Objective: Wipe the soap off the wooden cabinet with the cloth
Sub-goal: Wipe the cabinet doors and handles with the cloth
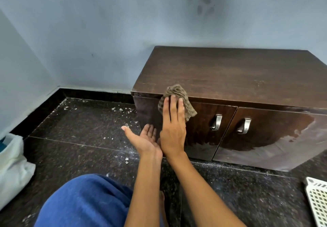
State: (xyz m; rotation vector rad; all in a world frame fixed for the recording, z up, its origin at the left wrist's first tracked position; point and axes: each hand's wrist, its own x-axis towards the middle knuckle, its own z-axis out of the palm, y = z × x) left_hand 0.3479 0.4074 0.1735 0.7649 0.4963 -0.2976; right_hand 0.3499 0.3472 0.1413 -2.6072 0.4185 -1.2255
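Right hand (pixel 172 131), fingers flat, pins crumpled brown cloth (pixel 177 99) against dark wooden cabinet (pixel 230 74); left hand (pixel 143 138) open beneath, likely catching suds.

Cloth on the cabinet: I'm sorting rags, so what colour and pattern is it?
The cloth is greyish brown with darker stripes, seen in the head view.

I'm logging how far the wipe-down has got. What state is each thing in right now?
cloth: bunched, pressed to the left door's top edge
right hand: fingers straight, pressing the cloth
left hand: palm up, holding nothing
left door: closed
right door: closed, soapy film across its lower right
cabinet: top bare, faintly smeared
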